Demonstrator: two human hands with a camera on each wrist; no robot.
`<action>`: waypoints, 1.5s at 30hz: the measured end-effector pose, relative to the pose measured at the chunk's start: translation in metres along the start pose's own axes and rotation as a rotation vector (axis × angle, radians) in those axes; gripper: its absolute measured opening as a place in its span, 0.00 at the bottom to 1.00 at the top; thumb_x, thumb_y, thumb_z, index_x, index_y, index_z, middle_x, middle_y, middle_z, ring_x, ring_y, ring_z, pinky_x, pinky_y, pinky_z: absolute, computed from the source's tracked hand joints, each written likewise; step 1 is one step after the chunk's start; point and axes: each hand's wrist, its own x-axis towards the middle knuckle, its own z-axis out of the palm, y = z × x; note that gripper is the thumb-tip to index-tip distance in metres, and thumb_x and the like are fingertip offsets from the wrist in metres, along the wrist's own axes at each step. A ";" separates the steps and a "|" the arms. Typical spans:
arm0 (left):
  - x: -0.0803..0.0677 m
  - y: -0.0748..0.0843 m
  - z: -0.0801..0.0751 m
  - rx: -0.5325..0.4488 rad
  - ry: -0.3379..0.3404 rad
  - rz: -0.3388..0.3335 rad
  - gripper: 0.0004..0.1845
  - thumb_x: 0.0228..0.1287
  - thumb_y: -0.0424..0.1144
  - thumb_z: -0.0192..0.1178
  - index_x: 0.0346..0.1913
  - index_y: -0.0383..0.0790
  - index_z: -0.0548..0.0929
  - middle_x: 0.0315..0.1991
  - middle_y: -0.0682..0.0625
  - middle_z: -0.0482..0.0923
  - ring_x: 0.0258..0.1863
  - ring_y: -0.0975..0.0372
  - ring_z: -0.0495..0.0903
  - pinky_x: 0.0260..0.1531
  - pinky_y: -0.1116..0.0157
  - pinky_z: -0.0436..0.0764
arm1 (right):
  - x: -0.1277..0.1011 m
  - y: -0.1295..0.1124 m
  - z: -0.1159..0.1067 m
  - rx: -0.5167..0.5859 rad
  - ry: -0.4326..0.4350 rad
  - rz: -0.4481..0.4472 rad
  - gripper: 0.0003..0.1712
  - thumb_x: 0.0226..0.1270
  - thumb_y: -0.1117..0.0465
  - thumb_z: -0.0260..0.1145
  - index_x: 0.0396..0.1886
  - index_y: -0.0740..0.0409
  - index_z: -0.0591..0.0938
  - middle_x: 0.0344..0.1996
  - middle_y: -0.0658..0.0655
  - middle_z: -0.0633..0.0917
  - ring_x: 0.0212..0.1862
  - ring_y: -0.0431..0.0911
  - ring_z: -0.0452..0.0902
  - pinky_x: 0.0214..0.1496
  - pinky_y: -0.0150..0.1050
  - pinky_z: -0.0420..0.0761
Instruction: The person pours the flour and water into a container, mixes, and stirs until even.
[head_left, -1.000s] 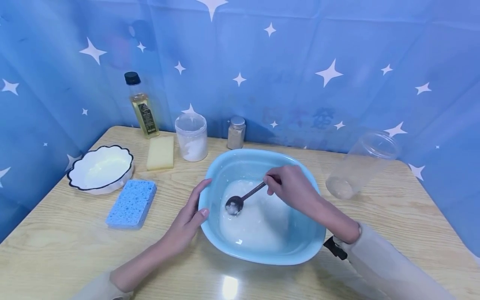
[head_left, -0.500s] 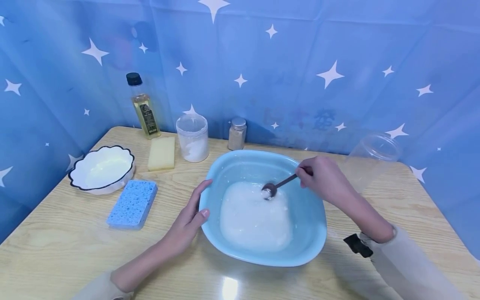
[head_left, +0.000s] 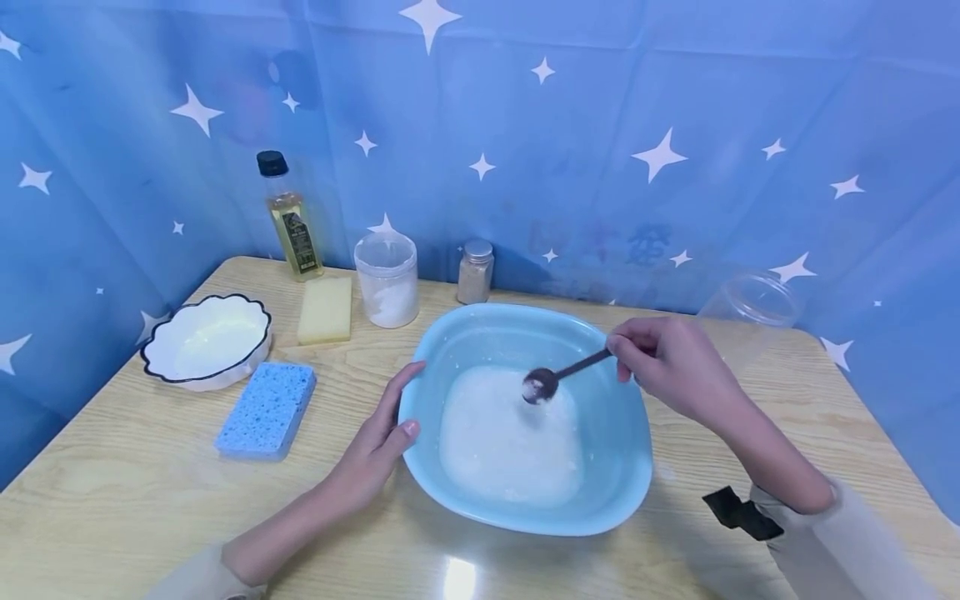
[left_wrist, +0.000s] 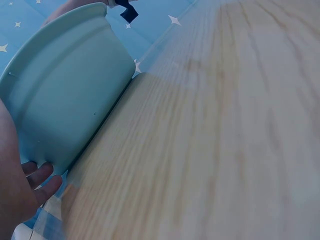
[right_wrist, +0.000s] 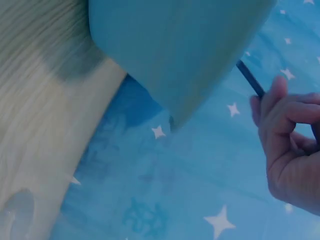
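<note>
A light-blue plastic basin (head_left: 611, 492) on the table holds a milky white liquid (head_left: 502, 467). My left hand (head_left: 371, 450) grips the basin's left side, thumb and forefinger at the rim; in the left wrist view its other fingers (left_wrist: 42, 175) lie against the outer wall near the base. My right hand (head_left: 678, 362) pinches the handle end of a dark brown spoon (head_left: 585, 362) over the basin's right rim. The spoon's bowl, with some white stuff in it, is over the liquid. In the right wrist view the basin wall hides most of the spoon.
Left of the basin are a blue sponge (head_left: 266, 412), a white scalloped dish (head_left: 206, 342) and a pale yellow sponge (head_left: 325, 312). Behind stand an oil bottle (head_left: 296, 229), a tub of white powder (head_left: 387, 287) and a small shaker jar (head_left: 475, 273). A clear container (head_left: 757, 298) stands back right.
My right hand has moved right with the spoon, whose bowl has shifted from the liquid's left part toward the middle right. My left hand has stayed on the basin.
</note>
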 end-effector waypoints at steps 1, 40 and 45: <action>0.000 0.000 0.000 0.000 0.001 -0.001 0.30 0.73 0.38 0.42 0.72 0.60 0.48 0.72 0.51 0.46 0.66 0.53 0.57 0.56 0.59 0.70 | 0.003 -0.001 0.003 0.019 0.007 0.003 0.14 0.71 0.57 0.54 0.35 0.60 0.83 0.15 0.50 0.79 0.10 0.40 0.57 0.09 0.33 0.57; 0.001 -0.002 0.001 -0.009 0.009 0.007 0.30 0.72 0.37 0.43 0.72 0.60 0.48 0.72 0.50 0.45 0.67 0.52 0.55 0.58 0.58 0.66 | 0.013 0.001 0.034 -0.066 -0.094 -0.115 0.09 0.67 0.65 0.58 0.30 0.58 0.84 0.12 0.43 0.75 0.12 0.38 0.60 0.14 0.32 0.63; 0.000 0.001 -0.001 -0.012 -0.002 0.008 0.30 0.72 0.37 0.43 0.72 0.59 0.48 0.72 0.48 0.46 0.66 0.50 0.58 0.55 0.59 0.71 | -0.002 0.011 0.015 -0.052 -0.158 -0.084 0.09 0.67 0.66 0.58 0.29 0.58 0.83 0.11 0.44 0.73 0.13 0.37 0.58 0.16 0.32 0.63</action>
